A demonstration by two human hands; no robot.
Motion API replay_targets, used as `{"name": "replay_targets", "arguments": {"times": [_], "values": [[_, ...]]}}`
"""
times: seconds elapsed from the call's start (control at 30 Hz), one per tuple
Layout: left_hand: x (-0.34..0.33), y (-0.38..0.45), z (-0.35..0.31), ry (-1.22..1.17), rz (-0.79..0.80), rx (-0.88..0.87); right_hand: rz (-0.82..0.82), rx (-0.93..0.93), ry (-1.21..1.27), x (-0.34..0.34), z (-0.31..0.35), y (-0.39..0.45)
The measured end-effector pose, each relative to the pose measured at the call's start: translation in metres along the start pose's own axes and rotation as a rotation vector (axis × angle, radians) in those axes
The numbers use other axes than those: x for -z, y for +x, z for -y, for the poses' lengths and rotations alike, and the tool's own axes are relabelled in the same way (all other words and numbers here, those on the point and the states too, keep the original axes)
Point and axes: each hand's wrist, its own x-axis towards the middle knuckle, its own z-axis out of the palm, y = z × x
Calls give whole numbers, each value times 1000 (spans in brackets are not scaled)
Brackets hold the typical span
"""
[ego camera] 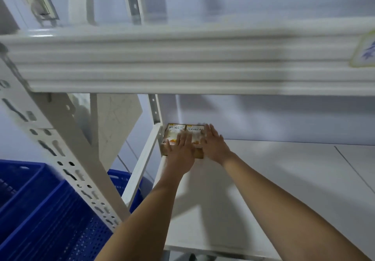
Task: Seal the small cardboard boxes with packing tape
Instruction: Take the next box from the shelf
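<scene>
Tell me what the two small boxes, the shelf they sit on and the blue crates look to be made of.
Boxes: likely brown cardboard, going by the tan sides, with glossy printed labels or film on top that catch the light.
Shelf: smooth white board, painted metal or laminate; too blurred to tell. Its slotted upright looks like painted steel.
Crates: blue moulded plastic, with perforated walls.

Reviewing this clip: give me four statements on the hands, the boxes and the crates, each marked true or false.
1. Both hands lie flat on the boxes. True: left hand and right hand rest on the small boxes with fingers straight.
2. The boxes sit mid-shelf. False: they are in the far left corner of the white shelf.
3. A hand holds a tape roll. False: neither holds anything.
4. Blue crates stand left of the rack. True.
</scene>
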Motion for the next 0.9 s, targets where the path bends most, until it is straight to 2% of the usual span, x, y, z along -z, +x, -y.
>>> {"name": "replay_targets", "arguments": {"times": [0.1, 0.23, 0.4, 0.63, 0.9], "values": [[9, -21, -29, -87, 58, -14, 50, -78, -65, 16, -12, -36], [15, -44, -90, -145, 260, -35, 63, -240, -131, 47, -45, -94], [22, -72, -187, -150, 426, -180, 50, -445, -179, 108, -101, -184], [36, -111, -328, -136, 463, -347, -29, -601, -219, 195, -185, -289], [26, -168, -498, -117, 471, -369, -114, -629, -176, 287, -296, -411]]}}
